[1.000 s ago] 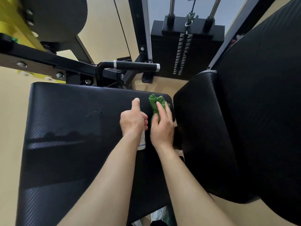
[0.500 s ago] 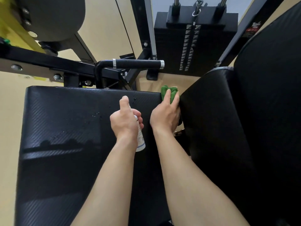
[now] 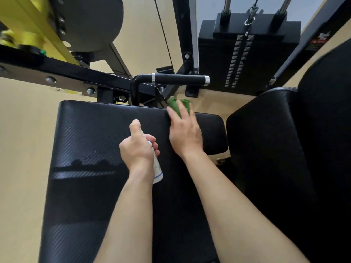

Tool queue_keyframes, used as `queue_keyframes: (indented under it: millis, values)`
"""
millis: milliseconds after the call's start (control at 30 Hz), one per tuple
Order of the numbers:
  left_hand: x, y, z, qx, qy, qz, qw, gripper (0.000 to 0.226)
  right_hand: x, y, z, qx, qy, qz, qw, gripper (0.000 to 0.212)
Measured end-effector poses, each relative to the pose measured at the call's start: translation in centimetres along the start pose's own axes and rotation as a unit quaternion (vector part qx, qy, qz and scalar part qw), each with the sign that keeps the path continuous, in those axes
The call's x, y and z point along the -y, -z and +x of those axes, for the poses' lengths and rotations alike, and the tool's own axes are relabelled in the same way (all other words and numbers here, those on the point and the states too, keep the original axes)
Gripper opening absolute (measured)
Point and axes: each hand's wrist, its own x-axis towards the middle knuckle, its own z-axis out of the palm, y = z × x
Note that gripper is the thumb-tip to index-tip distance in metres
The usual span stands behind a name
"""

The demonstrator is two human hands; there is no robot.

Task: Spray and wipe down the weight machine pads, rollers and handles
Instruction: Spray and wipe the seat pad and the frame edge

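Forearms reach in over the near end of the seat pad (image 3: 91, 186). Your left hand (image 3: 138, 149) is clenched round the spray bottle (image 3: 158, 169) above the middle of the seat pad. The thumb is raised over the bottle's hidden top and the base points back toward you. Fine droplets (image 3: 89, 155) sit on the seat pad left of that hand.

Change noted: half a second ago your right hand (image 3: 185, 133) worked the seat pad's right edge, against the back pad (image 3: 266, 139). Now it is at the seat pad's far edge.

Judgement: right edge wiped, far edge in progress, droplet patch not yet reached.

The right hand grasps the green cloth (image 3: 179, 107), thumb on one side and fingers over it. The cloth bunches past the fingertips and overhangs the seat pad's far edge. The hand is slightly blurred.

Beyond the seat pad, the handle (image 3: 180, 79) stands near the cloth without touching it. It is probably the next surface to wipe.
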Motion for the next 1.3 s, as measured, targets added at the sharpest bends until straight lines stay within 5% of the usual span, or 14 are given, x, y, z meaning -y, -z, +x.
queue_keyframes:
  millis: [167,233,333,567,733,833,1033,1167,1300]
  values:
    - [0.0,2.3,-0.3,-0.001,0.014,0.008,1.0,0.062,-0.1,-1.9,-3.8,0.039,0.311,-0.063,0.948,0.045]
    - [0.3,2.9,-0.8,-0.006,0.027,0.012,1.0,0.062,-1.8,-1.1,-3.3,0.012,0.267,-0.042,0.963,0.047]
    - [1.0,3.7,-1.8,-0.025,0.028,0.003,0.999,0.063,0.0,-0.4,-1.6,-0.014,0.054,0.038,0.998,0.049]
    - [0.9,6.6,-2.5,-0.054,-0.021,0.056,0.997,0.065,4.4,-2.4,-8.6,0.031,0.219,0.073,0.972,0.052]
    - [0.7,7.4,-2.2,-0.075,-0.013,0.078,0.994,0.065,1.8,2.0,-8.8,-0.086,-0.032,0.142,0.986,0.041]
    - [0.4,7.1,-2.3,-0.095,-0.034,0.082,0.992,0.069,2.8,4.2,-8.1,-0.117,-0.092,0.193,0.97,0.039]
    - [-0.4,8.0,-0.9,-0.126,-0.018,0.037,0.991,0.055,6.2,4.3,-4.1,-0.082,-0.025,0.231,0.969,0.04]
    - [-0.1,9.5,-0.4,-0.118,0.005,0.011,0.993,0.061,8.3,0.7,-0.9,0.02,0.014,0.19,0.981,0.046]
    - [-1.4,12.1,0.3,-0.146,-0.004,-0.026,0.989,0.069,12.3,-4.4,-2.3,0.061,0.211,0.082,0.972,0.046]
